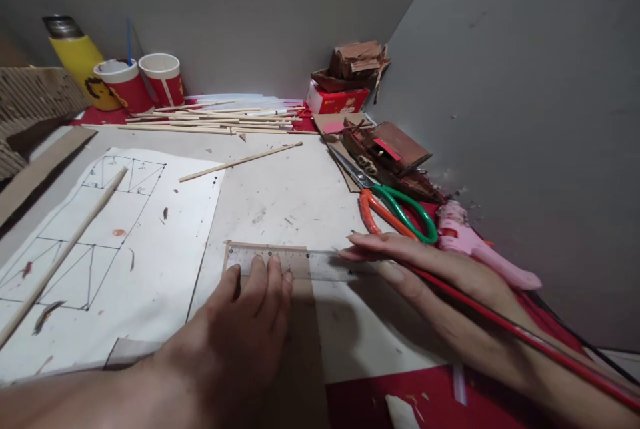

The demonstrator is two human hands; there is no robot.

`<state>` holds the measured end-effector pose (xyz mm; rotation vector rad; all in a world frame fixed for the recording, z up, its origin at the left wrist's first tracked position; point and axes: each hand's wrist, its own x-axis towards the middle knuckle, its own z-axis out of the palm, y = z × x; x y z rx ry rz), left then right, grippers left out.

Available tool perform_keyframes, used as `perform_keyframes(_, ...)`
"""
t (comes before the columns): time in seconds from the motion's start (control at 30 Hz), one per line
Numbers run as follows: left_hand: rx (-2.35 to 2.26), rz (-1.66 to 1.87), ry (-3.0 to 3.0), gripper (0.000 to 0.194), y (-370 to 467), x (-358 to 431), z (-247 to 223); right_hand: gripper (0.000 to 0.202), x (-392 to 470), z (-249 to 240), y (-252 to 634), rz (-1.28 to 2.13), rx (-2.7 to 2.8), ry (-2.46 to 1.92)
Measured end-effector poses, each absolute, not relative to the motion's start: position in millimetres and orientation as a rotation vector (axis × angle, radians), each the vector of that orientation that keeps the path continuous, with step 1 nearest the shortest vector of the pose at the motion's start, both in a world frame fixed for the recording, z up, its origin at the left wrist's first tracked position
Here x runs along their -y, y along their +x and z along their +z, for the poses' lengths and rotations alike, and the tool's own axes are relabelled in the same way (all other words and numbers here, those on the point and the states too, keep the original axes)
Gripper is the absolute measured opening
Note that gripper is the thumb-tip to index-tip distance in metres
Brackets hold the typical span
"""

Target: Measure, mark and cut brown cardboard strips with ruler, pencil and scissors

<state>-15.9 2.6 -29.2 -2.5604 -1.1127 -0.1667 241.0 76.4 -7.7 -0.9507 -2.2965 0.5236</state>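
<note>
A clear ruler (320,263) lies across the upper end of a brown cardboard strip (305,342), its right part reaching over the white board. My left hand (250,322) presses down on the ruler with bent fingertips, holding it against the cardboard. Over the ruler's right end is my right hand (440,275), with thumb and fingers around a long, thin red pencil (505,322). The pencil's shaft runs back along the palm toward the lower right; its tip is hard to make out. Scissors (395,209) with orange and green handles lie just beyond the right hand.
A pink glue gun (480,249) lies at right. Cardboard models (390,149) stand near the wall. Wooden sticks (215,122) lie at the back, beside paper cups (163,79) and a yellow bottle (77,62). A paper drawing (150,229) with a stick (65,252) on it lies left.
</note>
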Motion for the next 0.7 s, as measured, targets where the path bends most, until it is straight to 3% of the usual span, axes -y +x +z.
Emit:
perform_keyframes(0.2,1.108,-0.201,-2.552,0.05,-16.1,-2.7,-30.9,0.045,-86.3,-24.0,237.4,0.366,2.517,-0.708)
perform_keyframes(0.7,1.084,-0.26,-2.573,0.04,-20.0,-2.6,-34.6,0.032,-99.0,-4.4,275.7,0.396,2.754,-0.781)
